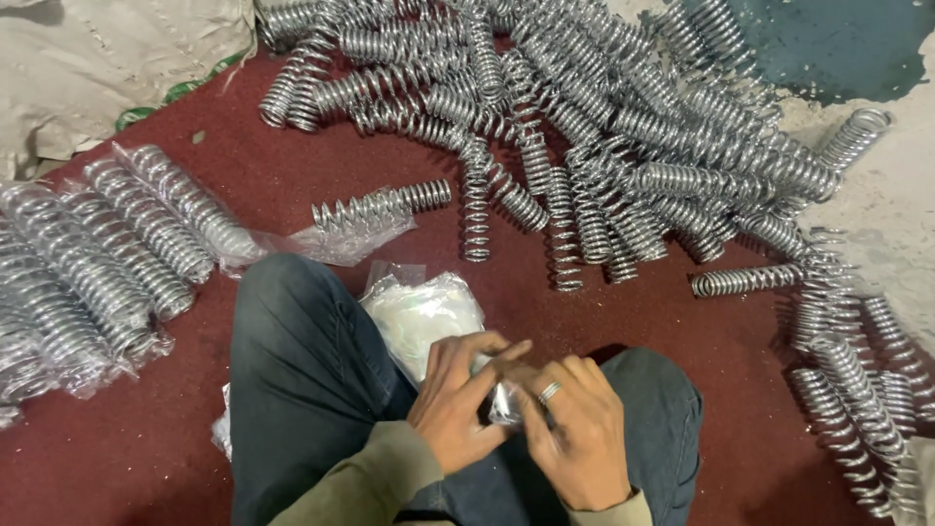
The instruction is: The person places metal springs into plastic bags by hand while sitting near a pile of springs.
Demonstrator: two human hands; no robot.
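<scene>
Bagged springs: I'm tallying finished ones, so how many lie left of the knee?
About 6 bagged springs lie side by side at left on the red mat; more may be cut off at the frame edge.

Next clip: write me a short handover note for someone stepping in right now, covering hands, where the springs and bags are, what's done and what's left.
Left hand and right hand: both over the lap, fingers pinching a clear plastic bag; neither holds a spring.
Bag stack: resting against the left knee.
Done: bagged springs lie in a row on the red mat at the left.
One spring half in its bag lies just ahead of the knee.
Left: a big pile of loose springs ahead, and more loose ones along the right side, all unbagged.
</scene>
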